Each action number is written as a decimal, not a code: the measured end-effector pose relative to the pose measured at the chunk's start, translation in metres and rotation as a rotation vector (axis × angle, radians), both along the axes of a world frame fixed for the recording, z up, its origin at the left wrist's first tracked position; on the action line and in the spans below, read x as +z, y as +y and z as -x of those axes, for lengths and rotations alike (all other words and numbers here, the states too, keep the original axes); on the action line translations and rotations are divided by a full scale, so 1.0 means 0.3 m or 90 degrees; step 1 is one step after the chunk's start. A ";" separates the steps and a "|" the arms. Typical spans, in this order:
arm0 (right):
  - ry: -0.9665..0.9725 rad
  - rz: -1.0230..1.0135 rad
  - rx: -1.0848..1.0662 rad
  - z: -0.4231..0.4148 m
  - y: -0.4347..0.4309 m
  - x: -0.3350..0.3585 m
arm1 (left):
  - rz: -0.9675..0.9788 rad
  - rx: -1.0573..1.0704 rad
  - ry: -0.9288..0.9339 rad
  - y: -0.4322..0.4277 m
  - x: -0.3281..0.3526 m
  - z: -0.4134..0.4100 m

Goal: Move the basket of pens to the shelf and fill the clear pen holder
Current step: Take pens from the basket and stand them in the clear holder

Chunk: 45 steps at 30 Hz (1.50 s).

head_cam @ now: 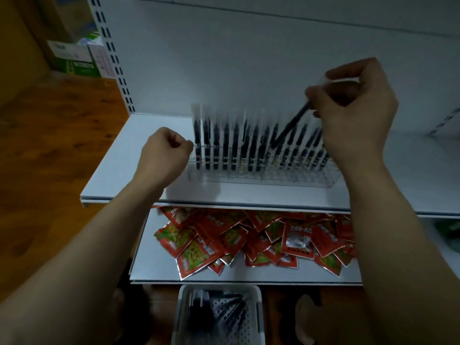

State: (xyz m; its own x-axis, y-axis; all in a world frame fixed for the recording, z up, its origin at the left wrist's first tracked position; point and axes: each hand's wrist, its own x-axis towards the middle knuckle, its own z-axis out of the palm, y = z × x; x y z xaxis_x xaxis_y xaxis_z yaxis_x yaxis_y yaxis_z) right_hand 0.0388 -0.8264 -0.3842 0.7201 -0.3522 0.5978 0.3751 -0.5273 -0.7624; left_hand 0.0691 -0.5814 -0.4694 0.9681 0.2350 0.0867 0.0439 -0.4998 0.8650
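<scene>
Slotting a pen point(291, 125) into the nearly full holder point(311, 181) on the shelf point(139, 170), R hand point(356, 113) fingers pinch it at a slant; L hand point(164, 155) curled by holder's left end, grip unclear. Basket point(219, 288) below shelves w/ some pens left.

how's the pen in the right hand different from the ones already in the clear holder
The held pen leans at a slant, its lower end toward the row; the racked pens stand upright. The held pen is pinched by the right hand; the racked pens sit in the clear holder. Both are dark and slim.
</scene>
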 end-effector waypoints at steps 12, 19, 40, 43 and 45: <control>0.011 0.037 0.014 -0.058 -0.014 -0.071 | -0.017 -0.043 0.068 0.008 -0.059 -0.024; 0.053 0.031 0.000 -0.047 -0.045 -0.065 | 0.008 -0.018 0.048 0.006 -0.065 -0.012; 0.156 0.219 0.069 0.048 -0.008 -0.144 | 0.021 0.025 0.012 -0.017 -0.060 0.043; 0.201 0.205 0.081 0.110 0.011 -0.153 | 0.032 0.033 0.014 -0.028 -0.050 0.115; 0.248 0.202 0.103 0.148 0.028 -0.168 | 0.064 0.040 0.032 -0.041 -0.057 0.175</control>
